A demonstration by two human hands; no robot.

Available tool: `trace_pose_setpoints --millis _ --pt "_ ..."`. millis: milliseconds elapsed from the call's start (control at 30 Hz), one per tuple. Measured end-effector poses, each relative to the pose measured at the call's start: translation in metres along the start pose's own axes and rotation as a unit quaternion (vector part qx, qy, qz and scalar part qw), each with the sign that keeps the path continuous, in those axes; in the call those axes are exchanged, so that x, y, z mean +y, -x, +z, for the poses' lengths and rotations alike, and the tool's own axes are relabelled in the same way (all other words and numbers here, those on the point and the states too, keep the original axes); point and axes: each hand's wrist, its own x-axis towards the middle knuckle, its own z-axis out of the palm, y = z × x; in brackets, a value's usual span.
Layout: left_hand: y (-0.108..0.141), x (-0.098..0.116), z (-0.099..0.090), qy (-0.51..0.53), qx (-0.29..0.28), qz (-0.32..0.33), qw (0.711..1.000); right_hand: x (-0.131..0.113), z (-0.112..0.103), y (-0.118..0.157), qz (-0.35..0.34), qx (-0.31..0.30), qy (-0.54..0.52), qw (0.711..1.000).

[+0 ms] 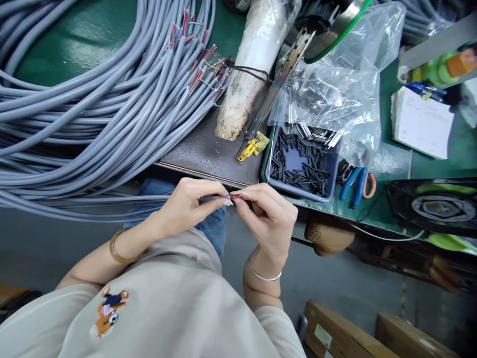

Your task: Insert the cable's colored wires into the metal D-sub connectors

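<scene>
Grey cable: one, [213,198] end held up between the two hands, in front of the desk's near edge, above the lap; rest of it runs off toward the left.
Coloured wires: [237,197] red and green ones visible, coming out of the cable end; the rest too small to tell.
Left hand: [194,201] closed, thumb and fingers pinching the grey cable near its end.
Right hand: [269,211] closed, thumb and index finger pinching the coloured wires; its fingertips just beside the left's.
Cable bundle: [112,114] big grey coil on the left of the desk, stripped ends pointing up and right.
Desk: [395,171] green top, dark board [208,156] at the near edge.
Wrapped roll: [248,74] whitish, plastic-covered, dark tie around it, right of the bundle ends.
Yellow clip: [249,149] near the roll's lower end.
Blue bin: [331,186] short black tubes inside, right of the clip.
Clear bag: [335,94] metal parts in it, partly over the bin's far side.
Pliers: [357,186] blue handles, just right of the bin.
Paper stack: [423,122] farther right, writing unreadable.
Fan: [443,206] black, right end of the desk's near edge.
</scene>
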Motion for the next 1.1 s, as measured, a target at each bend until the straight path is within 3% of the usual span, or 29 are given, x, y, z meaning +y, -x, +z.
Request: trace_pose_setpoints --millis 133,233,300,400,500,700,800,1100 --pt "0.001 -0.003 0.003 -0.107 -0.034 0.017 0.993 -0.004 0.002 0.0 -0.03 -0.027 0.098 0.994" --pt "0.001 0.001 0.003 -0.157 -0.037 0.007 0.987 -0.005 0.007 -0.001 0.002 -0.011 0.073 0.997" --pt "0.0 0.006 0.002 -0.098 -0.031 -0.004 0.995 -0.004 0.01 -0.001 0.076 0.013 -0.034 0.996" --pt "0.0 0.013 0.001 0.05 -0.022 -0.048 0.997 -0.003 0.014 -0.002 0.181 0.012 -0.199 0.963" --pt "0.0 0.013 0.001 0.153 0.007 -0.098 0.983 -0.004 0.018 -0.003 0.222 0.007 -0.255 0.941" --pt "-0.002 0.018 0.009 0.13 0.082 -0.087 0.984 -0.012 0.02 -0.003 0.172 0.066 -0.178 0.967" --pt "-0.004 0.025 0.013 0.116 0.098 -0.112 0.982 -0.013 0.022 -0.002 0.139 0.089 -0.135 0.977" --pt "-0.006 0.022 0.009 0.245 0.121 -0.173 0.946 -0.013 0.021 0.003 0.097 0.057 -0.094 0.989"
